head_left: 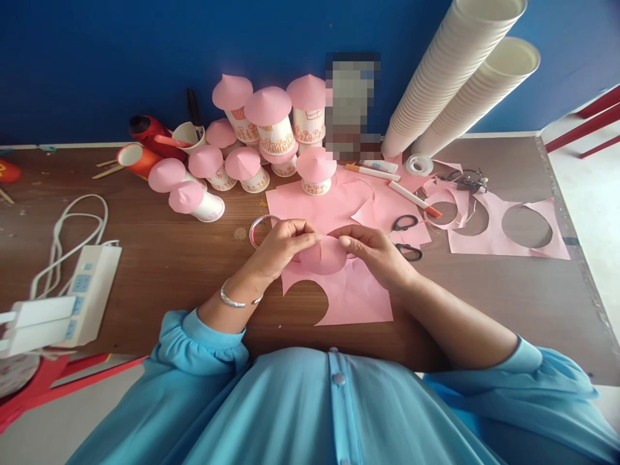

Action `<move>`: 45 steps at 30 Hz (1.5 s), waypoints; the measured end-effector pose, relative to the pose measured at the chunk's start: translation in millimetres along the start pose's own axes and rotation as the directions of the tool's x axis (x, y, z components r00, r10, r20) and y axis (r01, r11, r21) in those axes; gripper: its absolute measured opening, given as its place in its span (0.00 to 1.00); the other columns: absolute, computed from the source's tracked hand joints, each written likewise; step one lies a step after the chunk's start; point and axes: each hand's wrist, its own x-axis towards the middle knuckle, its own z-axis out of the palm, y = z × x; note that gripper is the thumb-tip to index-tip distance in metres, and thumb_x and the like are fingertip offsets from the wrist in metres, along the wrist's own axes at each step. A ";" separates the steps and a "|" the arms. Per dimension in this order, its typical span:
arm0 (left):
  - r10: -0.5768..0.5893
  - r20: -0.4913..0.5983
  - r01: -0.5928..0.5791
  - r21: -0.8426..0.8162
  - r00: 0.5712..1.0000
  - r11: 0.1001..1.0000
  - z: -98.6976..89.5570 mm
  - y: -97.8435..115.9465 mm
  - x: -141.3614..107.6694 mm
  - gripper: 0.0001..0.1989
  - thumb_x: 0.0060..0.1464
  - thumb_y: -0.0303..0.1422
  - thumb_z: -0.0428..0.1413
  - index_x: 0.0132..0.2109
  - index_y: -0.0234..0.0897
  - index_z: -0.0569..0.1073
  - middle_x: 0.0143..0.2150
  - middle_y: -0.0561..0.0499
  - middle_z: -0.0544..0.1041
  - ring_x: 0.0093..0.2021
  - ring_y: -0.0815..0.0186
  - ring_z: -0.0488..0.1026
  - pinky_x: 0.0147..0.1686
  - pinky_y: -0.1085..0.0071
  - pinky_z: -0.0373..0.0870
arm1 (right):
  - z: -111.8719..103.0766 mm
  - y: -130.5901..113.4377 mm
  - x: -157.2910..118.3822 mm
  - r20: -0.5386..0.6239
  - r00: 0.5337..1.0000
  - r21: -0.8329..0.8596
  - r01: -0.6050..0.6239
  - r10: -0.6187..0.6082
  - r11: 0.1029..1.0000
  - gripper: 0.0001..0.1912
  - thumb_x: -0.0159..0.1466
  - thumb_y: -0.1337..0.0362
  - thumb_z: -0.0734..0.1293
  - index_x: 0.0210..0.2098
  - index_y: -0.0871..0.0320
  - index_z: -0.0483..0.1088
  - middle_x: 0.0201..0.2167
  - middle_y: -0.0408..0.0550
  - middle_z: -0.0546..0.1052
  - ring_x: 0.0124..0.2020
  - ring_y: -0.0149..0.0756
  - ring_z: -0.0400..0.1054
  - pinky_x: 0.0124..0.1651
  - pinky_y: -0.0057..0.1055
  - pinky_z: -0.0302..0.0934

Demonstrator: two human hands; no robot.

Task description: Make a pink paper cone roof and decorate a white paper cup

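Both hands pinch a pink paper circle [322, 256] above the table, one at each side of its upper edge. My left hand [288, 242] grips the left side between thumb and fingers. On the right side, my right hand [375, 252] does the same. A line runs down the circle's middle; whether it is a cut or a fold I cannot tell. Beneath lies a pink sheet [361, 300] with a round piece cut out. Black-handled scissors [407, 223] lie just right of my right hand, their blades partly covered. A tape roll [256, 232] is beside my left hand.
Several paper cups with pink cone roofs [268, 106] stand at the back. Two tall paper cup stacks [450, 71] lean on the blue wall. Markers [372, 172], a clear tape roll [419, 165] and cut pink scraps [504, 226] lie right. A power strip [92, 294] sits left.
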 end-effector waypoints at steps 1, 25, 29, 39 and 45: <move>-0.005 0.001 0.005 -0.009 1.000 1.000 0.8 -0.5 -0.2 0.14 0.52 0.41 0.64 0.28 0.35 0.73 0.25 0.55 0.66 0.29 0.70 0.59 0.30 0.71 0.54 | 1.4 -0.6 0.5 0.021 1.000 -0.012 -0.008 0.008 1.000 0.25 0.62 0.40 0.72 0.34 0.58 0.77 0.32 0.44 0.73 0.35 0.33 0.63 0.37 0.31 0.56; 0.004 0.089 0.015 -0.203 0.996 0.979 11.0 -2.2 -6.5 0.16 0.48 0.42 0.70 0.38 0.35 0.79 0.35 0.51 0.77 0.37 0.67 0.72 0.40 0.70 0.68 | 7.3 4.4 1.3 -0.117 0.988 0.427 -0.040 0.099 0.903 0.25 0.54 0.46 0.79 0.22 0.56 0.67 0.24 0.40 0.65 0.27 0.30 0.57 0.33 0.30 0.56; -0.021 0.046 0.031 -0.220 0.999 0.975 8.4 -2.4 -7.2 0.17 0.47 0.43 0.69 0.33 0.35 0.74 0.31 0.54 0.72 0.31 0.69 0.67 0.34 0.71 0.65 | 7.2 3.9 0.6 -0.099 0.988 0.440 -0.066 0.121 0.896 0.23 0.53 0.47 0.80 0.23 0.55 0.68 0.24 0.40 0.65 0.29 0.31 0.59 0.35 0.31 0.58; 0.023 0.016 -0.020 -0.159 1.000 0.987 8.7 -0.3 -7.1 0.17 0.52 0.44 0.68 0.32 0.35 0.74 0.29 0.55 0.71 0.31 0.70 0.65 0.33 0.72 0.61 | 9.7 8.3 -1.3 -0.058 0.997 0.248 -0.043 0.059 0.968 0.22 0.53 0.46 0.80 0.25 0.57 0.75 0.23 0.40 0.70 0.28 0.30 0.60 0.35 0.31 0.56; -0.018 -0.065 -0.008 -0.380 0.998 0.925 10.3 -1.3 -5.7 0.17 0.48 0.41 0.69 0.31 0.36 0.71 0.29 0.56 0.72 0.30 0.71 0.66 0.32 0.72 0.63 | 7.3 13.8 0.5 -0.077 0.995 0.248 -0.039 0.060 0.968 0.21 0.55 0.46 0.79 0.25 0.57 0.74 0.24 0.41 0.71 0.28 0.30 0.62 0.34 0.31 0.57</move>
